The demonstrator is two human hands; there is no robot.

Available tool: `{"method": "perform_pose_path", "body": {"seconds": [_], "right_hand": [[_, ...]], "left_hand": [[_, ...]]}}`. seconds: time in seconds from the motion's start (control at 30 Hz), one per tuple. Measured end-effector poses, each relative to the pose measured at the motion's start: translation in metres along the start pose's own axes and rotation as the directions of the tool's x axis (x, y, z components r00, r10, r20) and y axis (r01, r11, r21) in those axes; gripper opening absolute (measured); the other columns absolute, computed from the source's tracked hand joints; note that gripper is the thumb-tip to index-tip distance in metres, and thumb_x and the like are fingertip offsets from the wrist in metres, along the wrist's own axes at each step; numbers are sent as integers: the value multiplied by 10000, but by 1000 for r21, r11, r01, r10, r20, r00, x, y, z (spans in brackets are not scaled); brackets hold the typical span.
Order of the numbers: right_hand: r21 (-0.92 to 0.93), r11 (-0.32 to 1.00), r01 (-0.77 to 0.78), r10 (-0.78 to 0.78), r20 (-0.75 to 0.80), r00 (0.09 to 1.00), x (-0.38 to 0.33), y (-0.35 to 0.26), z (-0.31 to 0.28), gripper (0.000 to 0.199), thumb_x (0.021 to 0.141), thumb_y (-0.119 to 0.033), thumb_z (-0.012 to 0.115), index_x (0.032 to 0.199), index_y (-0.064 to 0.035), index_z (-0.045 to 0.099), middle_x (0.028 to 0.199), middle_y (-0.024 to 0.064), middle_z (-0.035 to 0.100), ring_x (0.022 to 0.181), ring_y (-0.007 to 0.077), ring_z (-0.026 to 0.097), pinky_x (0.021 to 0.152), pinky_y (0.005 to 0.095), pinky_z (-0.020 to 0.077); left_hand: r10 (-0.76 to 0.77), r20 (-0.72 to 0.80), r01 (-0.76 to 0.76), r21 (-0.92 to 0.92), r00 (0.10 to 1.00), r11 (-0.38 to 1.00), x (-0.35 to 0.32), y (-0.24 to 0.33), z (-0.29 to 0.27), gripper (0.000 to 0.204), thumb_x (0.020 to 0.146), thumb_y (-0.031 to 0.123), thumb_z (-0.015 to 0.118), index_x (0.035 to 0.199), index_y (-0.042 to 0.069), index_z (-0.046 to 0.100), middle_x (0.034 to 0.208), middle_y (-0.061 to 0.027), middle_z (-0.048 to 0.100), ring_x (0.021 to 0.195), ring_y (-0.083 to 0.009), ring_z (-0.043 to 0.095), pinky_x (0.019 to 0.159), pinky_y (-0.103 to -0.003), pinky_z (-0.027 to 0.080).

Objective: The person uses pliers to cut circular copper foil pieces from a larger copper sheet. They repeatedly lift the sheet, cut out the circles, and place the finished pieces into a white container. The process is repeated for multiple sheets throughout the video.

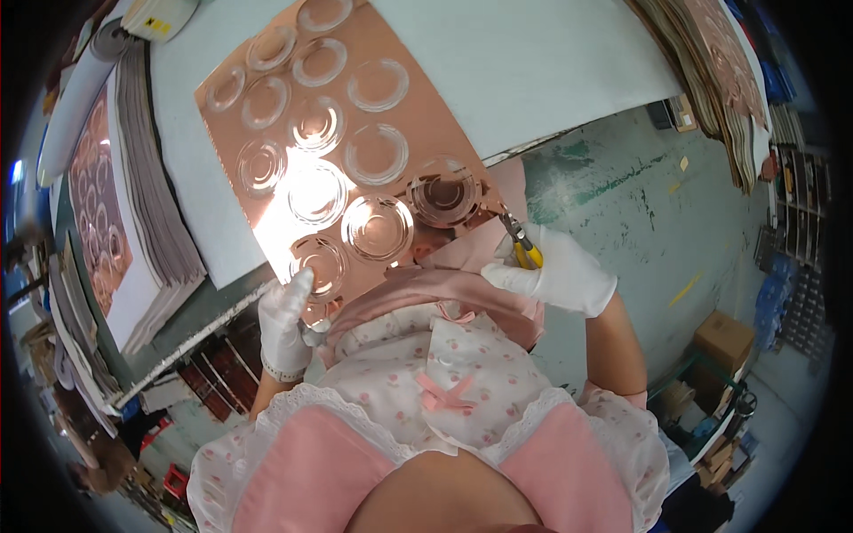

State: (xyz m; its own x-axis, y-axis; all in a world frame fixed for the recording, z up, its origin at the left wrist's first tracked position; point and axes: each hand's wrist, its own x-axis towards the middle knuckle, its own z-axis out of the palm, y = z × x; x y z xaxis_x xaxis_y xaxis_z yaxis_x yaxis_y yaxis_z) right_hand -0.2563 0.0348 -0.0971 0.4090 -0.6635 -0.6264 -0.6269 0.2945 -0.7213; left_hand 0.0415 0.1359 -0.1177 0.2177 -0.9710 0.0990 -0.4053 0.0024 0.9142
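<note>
- We cannot see the near edge of the shiny copper-coloured sheet with raised clear ring shapes (355,142): it runs out over the table edge toward the body, and its lower left corner is covered by the left hand in a white glove (286,324).
- The small yellow-handled cutting tool (522,246) is mostly buried in the right hand in a white glove (558,274); only a strip of yellow handle and the dark metal tip show, so we cannot tell whether its blades are open or shut.
- A bright glare washes out the rings near the sheet's middle, and the fisheye rim bends and darkens everything at the far left and right.
- Our left hand pinches the lower left corner of the sheet, fingers lying up against its underside edge beside the nearest ring.
- Our right hand is closed around the tool's handle, and the tip touches the sheet's lower right corner, just below the ring nearest that corner.
- The sheet lies tilted like a diamond on the white tabletop (533,62), mirror-bright, with about a dozen round embossed rings in rows.
- A stack of grey-edged sheets (151,195) sits to the left with another copper sheet on top; a second pile (711,71) hangs at the upper right.
- Below lies a green-grey floor (640,204) with a brown cardboard box (727,338).
</note>
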Motion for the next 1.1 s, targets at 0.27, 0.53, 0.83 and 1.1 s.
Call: {"method": "perform_pose_path", "body": {"seconds": [0.27, 0.53, 0.83, 1.1], "right_hand": [[-260, 965, -37, 48, 34, 998, 5, -14, -1, 554, 704, -504, 669, 778, 36, 578, 616, 144, 579, 587, 229, 589, 564, 323, 457], [-569, 821, -41, -28, -111, 993, 5, -20, -1, 611, 698, -575, 636, 751, 31, 580, 635, 169, 589, 618, 295, 604, 584, 364, 469], [-439, 898, 38, 21, 129, 991, 5, -30, -14, 607, 715, -571, 632, 755, 34, 591, 639, 172, 583, 587, 274, 569, 559, 347, 454], [-577, 811, -92, 146, 47, 988, 11, -40, -5, 576, 746, -551, 593, 775, 24, 612, 717, 207, 607, 689, 352, 596, 632, 400, 468]], "left_hand": [[80, 62, -92, 227, 995, 970, -17, -16, -20, 397, 723, 65, 644, 1093, -35, 538, 654, -69, 486, 577, -161, 471, 496, -277, 379], [207, 124, -232, 245, 970, 941, -18, -26, -27, 716, 516, 37, 750, 1189, 6, 510, 640, -79, 461, 559, -207, 428, 510, -305, 348], [236, 156, -273, 287, 959, 918, -14, -27, -28, 694, 533, 8, 726, 1192, 11, 510, 643, -85, 503, 546, -204, 459, 502, -303, 360], [185, 216, -237, 248, 959, 939, -16, -21, -29, 620, 578, -37, 691, 1171, 14, 520, 823, -120, 601, 670, -221, 572, 600, -278, 469]]}}
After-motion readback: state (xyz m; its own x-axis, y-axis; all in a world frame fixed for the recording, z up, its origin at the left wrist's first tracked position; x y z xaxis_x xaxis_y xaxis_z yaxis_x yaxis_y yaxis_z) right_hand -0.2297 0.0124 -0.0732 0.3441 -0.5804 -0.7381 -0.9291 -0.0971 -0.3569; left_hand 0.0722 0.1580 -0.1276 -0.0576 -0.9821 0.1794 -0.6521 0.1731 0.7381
